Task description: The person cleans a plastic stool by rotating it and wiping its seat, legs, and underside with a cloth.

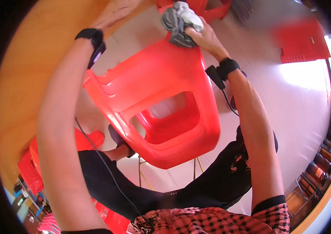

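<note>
Bare left arm [62, 128] is outstretched, left hand [120, 7] cropped, its grip unclear; grey cloth [173, 25] is clutched by the right hand [208, 39] at the red stool [165, 72], work seemingly unfinished.

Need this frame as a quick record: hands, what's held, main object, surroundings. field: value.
left_hand: upper left, cut by the frame's top edge; grip unclear
right_hand: closed on the cloth
held: crumpled grey-and-white cloth
main_object: red plastic seat with a large opening, in front of the person's knees
cloth_vs_seat: overlaps the seat's far edge in view; contact cannot be told
wrists: black strap on each
left_side: orange-brown surface
right_side: bottles at lower right, red plastic item above
floor: pale tiles
</note>
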A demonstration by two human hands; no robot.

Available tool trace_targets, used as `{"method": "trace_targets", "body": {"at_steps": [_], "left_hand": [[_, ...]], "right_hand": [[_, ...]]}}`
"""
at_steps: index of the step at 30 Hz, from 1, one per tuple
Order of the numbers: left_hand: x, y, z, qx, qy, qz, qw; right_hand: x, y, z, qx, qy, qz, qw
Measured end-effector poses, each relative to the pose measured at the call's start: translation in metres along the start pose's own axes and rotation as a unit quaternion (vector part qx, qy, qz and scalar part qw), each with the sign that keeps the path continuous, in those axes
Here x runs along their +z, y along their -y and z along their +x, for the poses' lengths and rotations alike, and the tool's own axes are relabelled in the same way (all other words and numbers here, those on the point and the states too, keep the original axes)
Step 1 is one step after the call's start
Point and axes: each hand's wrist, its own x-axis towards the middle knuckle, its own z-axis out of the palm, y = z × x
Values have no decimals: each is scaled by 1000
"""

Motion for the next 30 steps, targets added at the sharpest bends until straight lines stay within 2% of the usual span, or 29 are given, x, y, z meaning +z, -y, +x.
{"method": "trace_targets", "body": {"at_steps": [1,3,4,5,6,7,9,10,11,12,13,15,16,18,22,24,25,27,30], "left_hand": [[-19,13,-6,-2,-11,9,1000],[-59,68,-28,-68,26,-12,997],[-72,99,-45,-46,-26,33,998],[-77,133,-64,-25,-76,77,994],[-80,169,-84,-92,-68,54,992],[-78,193,-98,-158,-60,29,985],[-78,192,-134,-233,-39,-33,971],[-74,200,-141,-235,-47,-37,970],[-66,210,-147,-258,-3,-51,965],[-60,218,-152,-281,43,-65,957],[-52,215,-158,-282,39,-71,956],[-33,201,-171,-287,-54,-219,931],[-30,187,-176,-290,-55,-222,929],[-35,157,-180,-372,-82,-239,893],[-35,167,-180,-368,-21,-243,897],[-33,153,-181,-332,-89,-246,906],[-32,161,-178,-330,-88,-247,907],[-29,181,-169,-299,0,-230,926],[-36,177,-159,-287,41,-164,943]], "right_hand": [[0,5,-3,-13,2,5,1000],[2,15,-12,7,-69,-29,997],[5,20,-14,-8,-67,-26,997],[7,22,-18,-73,-109,-68,989],[10,29,-21,-136,-151,-108,973],[12,42,-24,-146,-148,-108,972],[21,72,-38,-71,-105,33,991],[30,87,-43,-56,-103,33,993],[39,93,-50,-7,-53,67,996],[50,99,-54,-1,-32,73,997],[60,104,-60,8,-11,79,997],[76,104,-72,10,77,149,986],[79,111,-79,33,124,153,980],[88,109,-88,22,135,150,979],[88,103,-88,6,128,132,983],[81,102,-87,5,113,131,985],[77,102,-86,14,107,144,984],[69,102,-89,27,101,156,982],[55,113,-90,79,85,83,990]]}}
